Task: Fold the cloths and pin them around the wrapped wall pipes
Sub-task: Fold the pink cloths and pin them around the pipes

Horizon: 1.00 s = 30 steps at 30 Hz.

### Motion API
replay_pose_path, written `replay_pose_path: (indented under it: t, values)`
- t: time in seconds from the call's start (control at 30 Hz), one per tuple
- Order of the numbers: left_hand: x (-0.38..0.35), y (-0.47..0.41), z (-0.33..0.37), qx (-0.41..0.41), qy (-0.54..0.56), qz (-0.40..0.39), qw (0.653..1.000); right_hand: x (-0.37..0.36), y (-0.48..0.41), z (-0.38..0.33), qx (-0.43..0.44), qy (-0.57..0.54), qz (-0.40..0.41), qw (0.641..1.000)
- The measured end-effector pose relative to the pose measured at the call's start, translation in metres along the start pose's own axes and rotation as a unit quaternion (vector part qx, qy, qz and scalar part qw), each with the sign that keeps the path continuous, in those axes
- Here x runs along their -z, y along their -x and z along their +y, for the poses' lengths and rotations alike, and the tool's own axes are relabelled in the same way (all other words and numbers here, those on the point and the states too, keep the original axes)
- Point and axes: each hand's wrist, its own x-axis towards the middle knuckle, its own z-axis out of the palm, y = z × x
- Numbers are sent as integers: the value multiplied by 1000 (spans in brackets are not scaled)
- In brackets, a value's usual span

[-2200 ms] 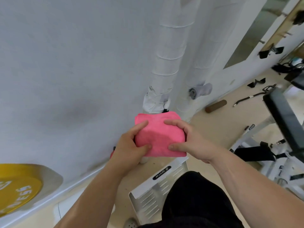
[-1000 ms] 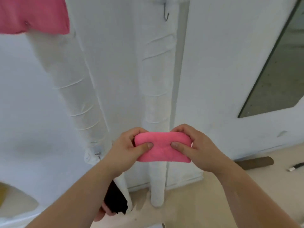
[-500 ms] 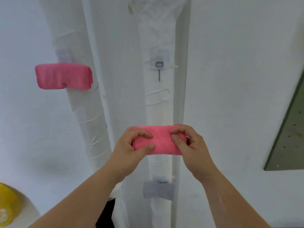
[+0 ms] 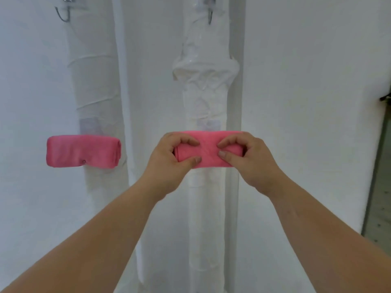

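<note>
A folded pink cloth (image 4: 208,149) lies flat across the right wrapped pipe (image 4: 206,199). My left hand (image 4: 169,161) pinches its left end and my right hand (image 4: 247,160) pinches its right end, thumbs below and fingers curled over the top. On the left wrapped pipe (image 4: 95,81) a second folded pink cloth (image 4: 82,151) hangs at about the same height, with a small pin head near its lower edge. The ends of the held cloth are hidden by my fingers.
Metal hooks are stuck high on the left pipe (image 4: 63,12) and the right pipe (image 4: 209,15). White wall (image 4: 306,102) surrounds the pipes. A grey-green panel edge (image 4: 380,176) runs along the far right.
The view has risen from the floor up the pipes. Both hands have lifted the folded cloth and brought it against the right pipe, level with the cloth on the left pipe.
</note>
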Motion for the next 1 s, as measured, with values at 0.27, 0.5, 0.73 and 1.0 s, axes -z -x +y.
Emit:
replay_pose_path:
  t: [0.27,0.5,0.73,1.0]
  values:
    - [-13,-43,-26,18,-16,23,999,-2,-52,27,21,78,-1,997]
    - [-18,-48,-34,-7,-66,29,997,-3,-52,42,56,105,6,993]
    - [-23,-38,-48,38,-50,10,998,-7,-38,52,36,93,-4,995]
    - [-26,-30,-52,-1,-67,32,997,-13,-28,54,49,114,11,992]
